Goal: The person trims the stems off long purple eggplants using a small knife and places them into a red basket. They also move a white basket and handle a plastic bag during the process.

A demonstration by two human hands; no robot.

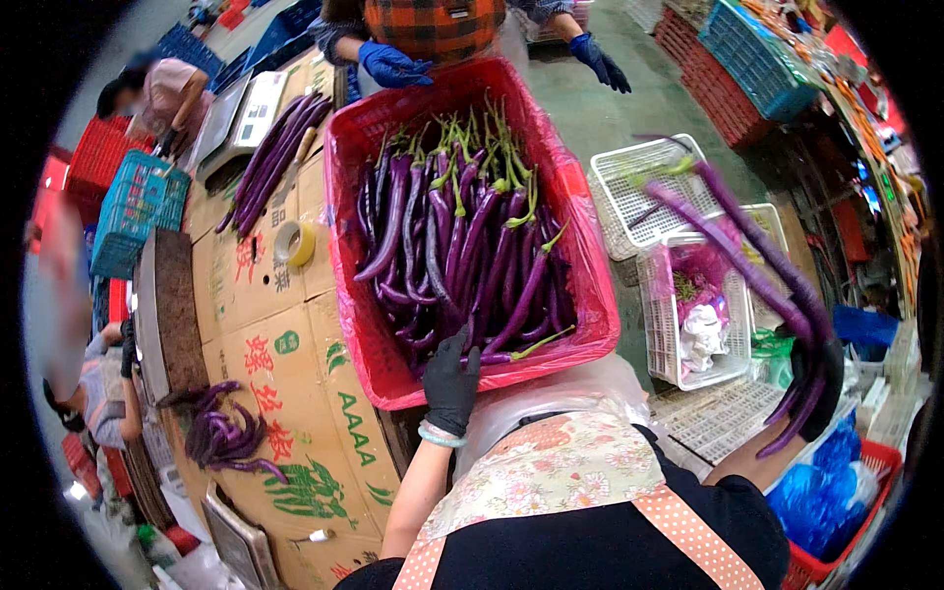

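Note:
A red crate (349,324) lined with pink plastic holds several long purple eggplants (452,226) with green stems. My left hand (447,393), in a black glove, reaches over its near rim and touches the eggplants; whether its fingertips grip one is unclear. My right hand (821,388), also black-gloved and blurred, grips long eggplants (752,265) outside the crate on the right, their stems pointing up and left. A co-worker's blue-gloved hands (393,64) are at the crate's far end.
Cardboard (324,442) on my left bears eggplant piles (270,162), tape (295,243), a scale (236,128) and a tool (313,536). White baskets (659,359) stand to the right, a red basket with blue plastic (816,506) lower right. Other people (172,93) work at left.

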